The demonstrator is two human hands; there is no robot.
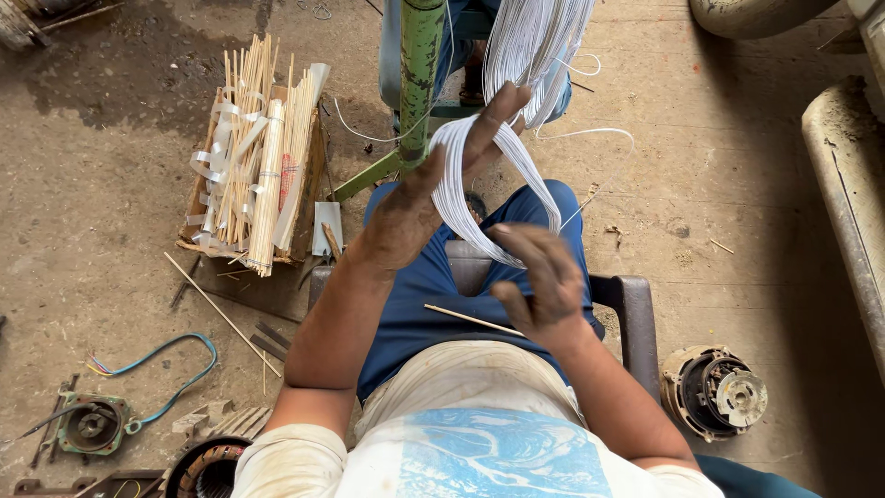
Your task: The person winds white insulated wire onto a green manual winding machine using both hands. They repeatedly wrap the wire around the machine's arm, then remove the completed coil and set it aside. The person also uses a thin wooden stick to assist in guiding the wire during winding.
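Overhead, hands (489, 221) around white wire bundle (470, 194)

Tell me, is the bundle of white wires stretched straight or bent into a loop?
Bent: the white wires curve around the left hand toward the right hand.

Setting: small motor-repair workshop, rough and floor-level.

- Floor (111, 267): bare concrete, stained dark at far left, littered with scraps.
- Wooden crate (207, 235), far left: packed with thin bamboo sticks (267, 166) and pale insulating strips.
- Motor part with blue lead (92, 426), near left, lying on the floor.
- Wound stator (207, 470), near left edge: copper coils visible.
- Motor end housing (714, 392), near right, on the floor.
- Green metal stand (419, 83), far centre.
- Bundle of white wire (535, 41), hanging far centre.
- Low seat (627, 300), worn.
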